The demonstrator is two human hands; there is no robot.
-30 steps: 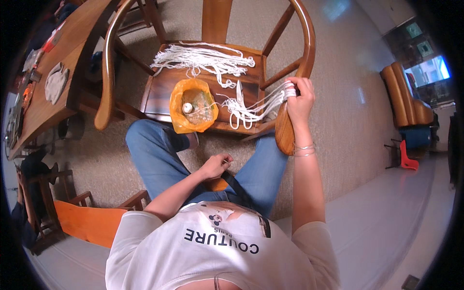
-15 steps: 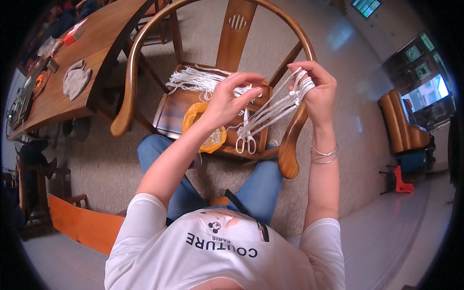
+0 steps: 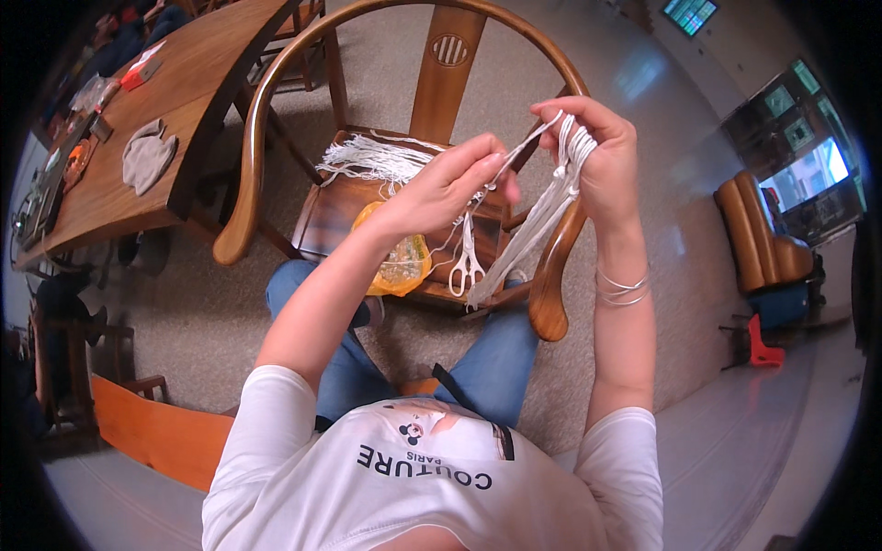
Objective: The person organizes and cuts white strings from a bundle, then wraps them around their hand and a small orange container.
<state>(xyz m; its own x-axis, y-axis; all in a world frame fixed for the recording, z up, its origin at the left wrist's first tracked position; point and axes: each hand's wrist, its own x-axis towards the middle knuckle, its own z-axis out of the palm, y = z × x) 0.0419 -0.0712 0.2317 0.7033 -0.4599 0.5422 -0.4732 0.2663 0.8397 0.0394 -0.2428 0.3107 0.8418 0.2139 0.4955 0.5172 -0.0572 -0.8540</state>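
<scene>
Fingers (image 3: pixel 584 108) of the right hand (image 3: pixel 602 158) are bent nearly closed around a bundle of white cords (image 3: pixel 531 237), which loops over them and hangs down to the left toward the front edge of the chair seat (image 3: pixel 323 220). Opposite, the left hand (image 3: pixel 455 186) is mostly closed, its thumb and fingers pinching a white strand (image 3: pixel 527 147) that runs taut up to the right hand. Both hands are raised over the seat, the right one in front of the wooden chair's curved rail (image 3: pixel 551 308). Below the left hand, white-handled scissors (image 3: pixel 467 262) lie on the seat, just left of the hanging cords. Next to them sits a yellow plastic bag (image 3: pixel 418 275), open at the top, partly covered by the left wrist. Farther back on the seat lies a second pile of white cords (image 3: pixel 372 158), its right end hidden behind the left hand. Beyond the chair, to the left, a wooden table (image 3: pixel 197 87) carries a greyish cloth item (image 3: pixel 147 158); well off to the right stand a brown armchair (image 3: pixel 749 230) and a red chair (image 3: pixel 764 344).
</scene>
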